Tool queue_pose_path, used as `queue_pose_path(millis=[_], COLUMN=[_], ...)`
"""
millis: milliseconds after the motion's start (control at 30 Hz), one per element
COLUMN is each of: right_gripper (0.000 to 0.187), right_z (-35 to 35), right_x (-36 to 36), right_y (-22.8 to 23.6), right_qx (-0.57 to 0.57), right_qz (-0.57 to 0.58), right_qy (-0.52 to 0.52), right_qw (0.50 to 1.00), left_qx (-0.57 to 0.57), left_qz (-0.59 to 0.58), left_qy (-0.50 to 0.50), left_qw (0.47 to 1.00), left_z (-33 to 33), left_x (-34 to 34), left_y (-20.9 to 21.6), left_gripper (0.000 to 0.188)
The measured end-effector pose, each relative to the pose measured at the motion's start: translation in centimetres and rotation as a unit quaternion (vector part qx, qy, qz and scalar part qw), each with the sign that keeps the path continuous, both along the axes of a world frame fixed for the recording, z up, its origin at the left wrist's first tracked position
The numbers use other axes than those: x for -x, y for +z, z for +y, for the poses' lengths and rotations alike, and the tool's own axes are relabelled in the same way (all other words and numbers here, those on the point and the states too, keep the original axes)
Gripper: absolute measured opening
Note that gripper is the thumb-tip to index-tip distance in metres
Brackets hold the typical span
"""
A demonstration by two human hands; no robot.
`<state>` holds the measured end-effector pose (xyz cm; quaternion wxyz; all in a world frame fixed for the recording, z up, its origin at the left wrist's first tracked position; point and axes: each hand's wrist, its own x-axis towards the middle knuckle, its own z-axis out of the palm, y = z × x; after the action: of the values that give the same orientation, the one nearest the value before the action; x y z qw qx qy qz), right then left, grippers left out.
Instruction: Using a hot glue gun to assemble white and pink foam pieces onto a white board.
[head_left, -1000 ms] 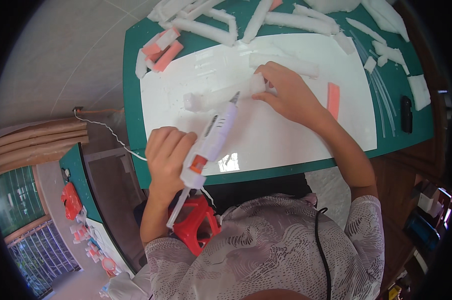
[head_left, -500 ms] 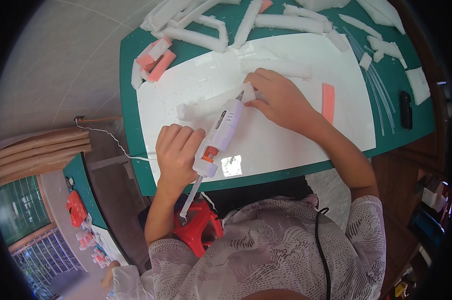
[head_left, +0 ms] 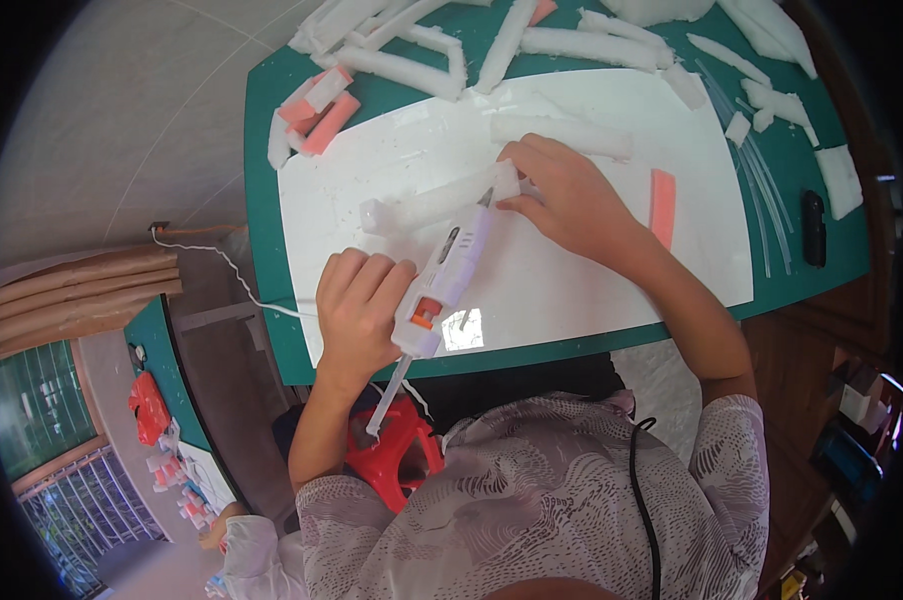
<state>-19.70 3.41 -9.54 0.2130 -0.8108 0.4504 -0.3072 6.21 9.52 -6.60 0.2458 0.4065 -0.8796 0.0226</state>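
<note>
My left hand (head_left: 360, 305) is closed around the handle of a white hot glue gun (head_left: 450, 268) with an orange trigger. A glue stick (head_left: 388, 396) sticks out of its back end. The gun's metal nozzle touches or almost touches the right end of a long white foam strip (head_left: 434, 204) that lies on the white board. That same end is pinched between the thumb and fingers of my right hand (head_left: 570, 192); the fingertips are partly hidden behind it.
The white board (head_left: 562, 290) rests on a green table (head_left: 265, 235). Foam strips (head_left: 402, 70) crowd the far edge, with pink pieces (head_left: 330, 122) at far left. A pink strip (head_left: 662, 208), clear glue sticks (head_left: 765, 205) and a black object (head_left: 814, 225) lie right. A red stool (head_left: 387, 455) stands below.
The foam strip's right end has turned slightly, showing more of its end face by the nozzle. The glue gun has shifted slightly with my left hand; both grips are unchanged.
</note>
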Motion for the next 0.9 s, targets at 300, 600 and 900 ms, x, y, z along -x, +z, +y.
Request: queue_pose_path(millis=[300, 600, 900], right_gripper=[0.031, 0.031, 0.033], right_z=[-0.1, 0.0, -0.2], right_x=[0.0, 0.0, 0.1], right_y=[-0.8, 0.0, 0.2], right_qx=[-0.005, -0.014, -0.022], right_qz=[-0.013, 0.002, 0.020], right_qy=[0.007, 0.011, 0.025], right_qw=[1.000, 1.000, 0.999], left_qx=[-0.020, -0.110, -0.257], left_qz=[0.027, 0.246, 0.132], left_qy=[-0.007, 0.267, 0.220], left_qw=[0.999, 0.925, 0.932], left_z=[4.2, 4.3, 0.2], left_x=[-5.2, -12.0, -9.9], left_y=[-1.8, -4.4, -1.7], left_gripper=[0.030, 0.028, 0.053])
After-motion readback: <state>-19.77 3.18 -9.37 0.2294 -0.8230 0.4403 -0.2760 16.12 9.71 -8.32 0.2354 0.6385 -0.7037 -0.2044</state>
